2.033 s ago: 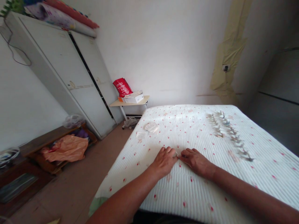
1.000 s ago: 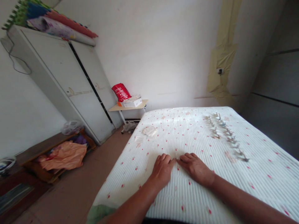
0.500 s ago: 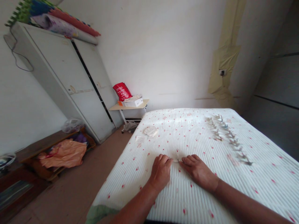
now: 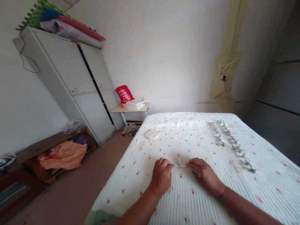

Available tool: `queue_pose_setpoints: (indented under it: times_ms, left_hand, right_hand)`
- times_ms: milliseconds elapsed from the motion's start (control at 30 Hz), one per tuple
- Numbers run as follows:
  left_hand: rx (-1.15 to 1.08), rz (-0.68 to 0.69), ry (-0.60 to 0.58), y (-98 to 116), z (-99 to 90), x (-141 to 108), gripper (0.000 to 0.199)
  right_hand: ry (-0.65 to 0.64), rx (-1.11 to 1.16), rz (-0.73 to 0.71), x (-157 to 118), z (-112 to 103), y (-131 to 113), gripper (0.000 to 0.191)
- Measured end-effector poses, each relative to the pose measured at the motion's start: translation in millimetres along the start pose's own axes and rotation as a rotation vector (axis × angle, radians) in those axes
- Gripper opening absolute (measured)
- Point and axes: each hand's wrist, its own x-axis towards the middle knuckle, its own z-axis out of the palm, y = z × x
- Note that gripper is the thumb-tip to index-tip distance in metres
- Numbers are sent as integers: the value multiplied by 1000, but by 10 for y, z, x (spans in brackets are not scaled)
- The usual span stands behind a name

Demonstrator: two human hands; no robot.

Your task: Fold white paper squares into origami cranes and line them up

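Between my two hands is a small folded paper crane (image 4: 180, 165) in pale paper, low over the bed, with a thin point standing up from its middle. My left hand (image 4: 161, 175) pinches its left end with thumb and fingertips. At its right end, the closed fingers of my right hand (image 4: 203, 173) grip the other side. To the right, several small folded paper cranes (image 4: 234, 143) stand in two rows. Beyond my left hand lie a pile of pale paper pieces (image 4: 152, 134) and a printed sheet (image 4: 141, 142).
A quilted bed cover (image 4: 180, 125) with red dots lies under everything. Behind it on the left, a small table (image 4: 114, 109) carries a red bag (image 4: 124, 93) and a white box (image 4: 136, 104). A grey cabinet (image 4: 63, 68) and a low wooden bench (image 4: 50, 140) stand further left.
My right hand has shifted slightly right, widening the gap between my hands. More of the paper crane shows, including its upright point. The whole view has tilted up slightly.
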Motion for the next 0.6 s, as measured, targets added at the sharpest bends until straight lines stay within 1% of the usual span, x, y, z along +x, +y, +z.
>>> queue_pose_setpoints:
  times_ms: [167, 333, 500, 600]
  left_hand:
    - [-15, -39, 31, -43, 59, 20, 29]
    - [-31, -72, 37, -37, 67, 59, 23]
    - [-82, -103, -15, -25, 59, 112, 18]
    - [-171, -175, -37, -53, 82, 188, 17]
  right_hand:
    - [7, 2, -5, -4, 58, 28, 33]
    - [-9, 2, 10, 9, 38, 22, 33]
    - [-52, 81, 23, 39, 36, 18, 32]
    - [-46, 164, 58, 87, 40, -3, 31]
